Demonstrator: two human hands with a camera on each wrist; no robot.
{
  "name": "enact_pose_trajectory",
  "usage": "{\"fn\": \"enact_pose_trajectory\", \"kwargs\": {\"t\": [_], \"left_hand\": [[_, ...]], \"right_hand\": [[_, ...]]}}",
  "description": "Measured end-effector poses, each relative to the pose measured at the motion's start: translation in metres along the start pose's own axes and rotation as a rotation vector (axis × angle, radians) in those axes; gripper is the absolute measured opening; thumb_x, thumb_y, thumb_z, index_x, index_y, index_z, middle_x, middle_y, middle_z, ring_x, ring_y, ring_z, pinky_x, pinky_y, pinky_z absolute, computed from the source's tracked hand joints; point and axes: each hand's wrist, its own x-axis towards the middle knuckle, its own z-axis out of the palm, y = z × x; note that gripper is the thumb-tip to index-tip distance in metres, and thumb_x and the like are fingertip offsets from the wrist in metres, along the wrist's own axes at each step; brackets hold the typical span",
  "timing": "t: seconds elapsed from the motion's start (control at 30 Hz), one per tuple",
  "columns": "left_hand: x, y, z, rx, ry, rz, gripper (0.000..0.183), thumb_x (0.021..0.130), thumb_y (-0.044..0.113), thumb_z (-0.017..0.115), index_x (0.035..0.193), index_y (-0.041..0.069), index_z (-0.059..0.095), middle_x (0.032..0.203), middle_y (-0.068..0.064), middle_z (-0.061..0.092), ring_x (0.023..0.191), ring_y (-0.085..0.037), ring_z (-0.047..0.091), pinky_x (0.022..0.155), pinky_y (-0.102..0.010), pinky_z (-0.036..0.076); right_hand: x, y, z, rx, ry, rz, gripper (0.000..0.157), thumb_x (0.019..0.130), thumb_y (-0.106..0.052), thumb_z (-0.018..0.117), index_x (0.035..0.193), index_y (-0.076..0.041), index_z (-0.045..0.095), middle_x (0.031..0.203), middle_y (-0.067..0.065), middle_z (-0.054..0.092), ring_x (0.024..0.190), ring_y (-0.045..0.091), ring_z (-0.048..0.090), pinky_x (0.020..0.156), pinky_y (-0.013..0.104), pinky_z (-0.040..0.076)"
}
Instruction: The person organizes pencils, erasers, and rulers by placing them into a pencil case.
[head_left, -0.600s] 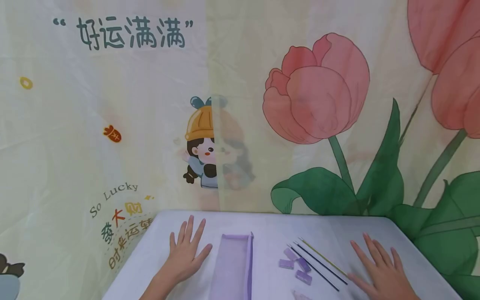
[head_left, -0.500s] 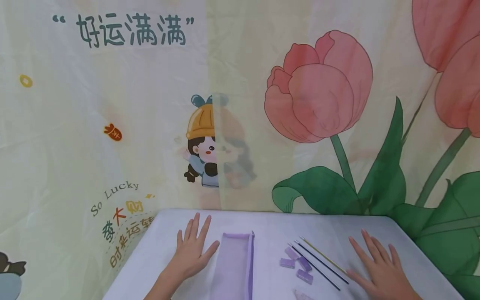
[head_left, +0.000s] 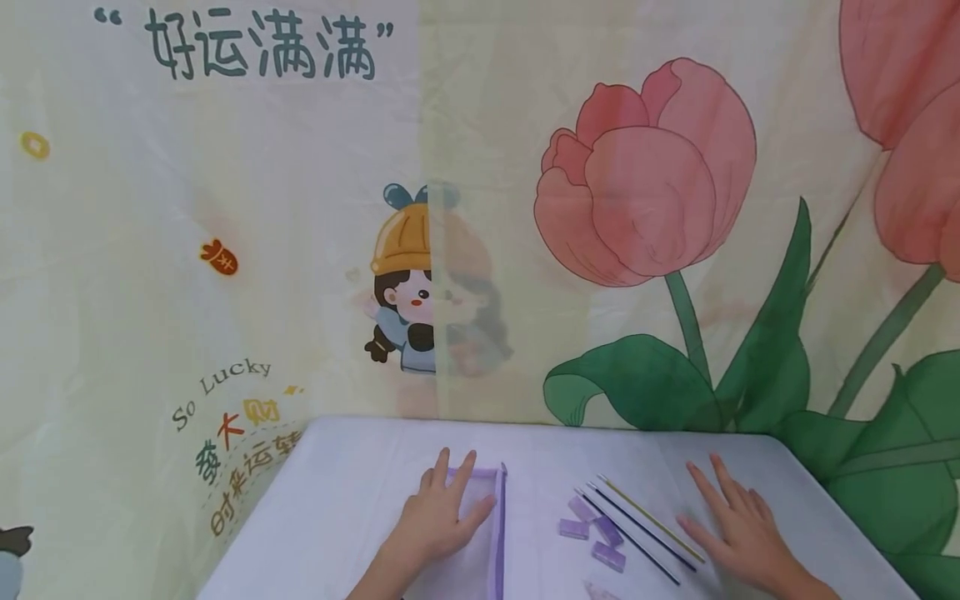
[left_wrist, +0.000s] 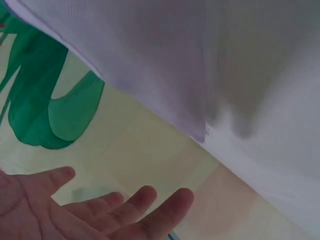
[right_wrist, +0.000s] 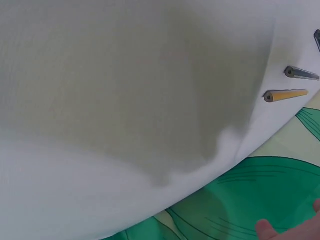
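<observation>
My left hand hovers over a flat, pale purple pencil case, fingers spread and holding nothing. In the left wrist view the case lies above that hand, which is palm up in the picture. My right hand, fingers extended, is just right of a yellow pencil and two dark pencils. The right wrist view shows ends of the yellow pencil and a dark one, with only fingertips at the lower corner. Several small purple eraser-like blocks lie left of the pencils.
A white-covered table carries everything. A pale pink pointed piece shows at the bottom edge of the head view. Behind the table hangs a cloth backdrop printed with tulips, a cartoon figure and lettering.
My left hand has moved right, from beside the pencil case to over it. My right hand has shifted slightly left and turned a little. The pencils and blocks stay where they were.
</observation>
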Motion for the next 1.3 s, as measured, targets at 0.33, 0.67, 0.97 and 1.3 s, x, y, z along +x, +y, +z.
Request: {"fn": "enact_pose_trajectory", "kwargs": {"t": [0.33,0.67,0.97,1.3], "left_hand": [[-0.01,0.015,0.022,0.059,-0.069,0.028,0.085,0.089,0.075,0.043,0.153,0.02,0.037,0.151,-0.03,0.036,0.127,-0.051,0.046,0.077,-0.069,0.052],[-0.017,0.026,0.029,0.149,-0.129,0.032,0.087,0.084,0.075,0.052,0.152,0.022,0.039,0.126,-0.024,0.053,0.102,-0.038,0.057,0.059,-0.051,0.055],[-0.025,0.026,0.029,0.234,-0.198,0.058,0.095,0.08,0.073,0.06,0.153,0.019,0.035,0.116,-0.023,0.057,0.086,-0.035,0.061,0.059,-0.043,0.056],[-0.027,0.025,0.034,0.191,-0.247,0.015,0.094,0.08,0.061,0.067,0.153,0.013,0.033,0.097,-0.02,0.062,0.075,-0.03,0.061,0.06,-0.039,0.057]], "right_hand": [[0.013,-0.003,0.008,0.103,-0.18,0.145,0.088,0.091,-0.061,0.058,0.151,-0.003,0.032,0.15,0.041,0.022,0.122,0.063,0.044,0.083,0.081,0.041],[0.014,-0.007,0.014,0.167,-0.208,0.125,0.083,0.089,-0.057,0.064,0.147,-0.002,0.038,0.14,0.035,0.038,0.12,0.057,0.049,0.079,0.071,0.05],[0.016,-0.013,0.014,0.177,-0.227,0.141,0.081,0.089,-0.056,0.065,0.142,0.001,0.044,0.137,0.036,0.042,0.119,0.055,0.051,0.083,0.069,0.051],[0.017,-0.016,0.017,0.155,-0.301,0.227,0.088,0.087,-0.062,0.062,0.144,0.002,0.04,0.136,0.039,0.04,0.116,0.054,0.052,0.085,0.072,0.047]]}}
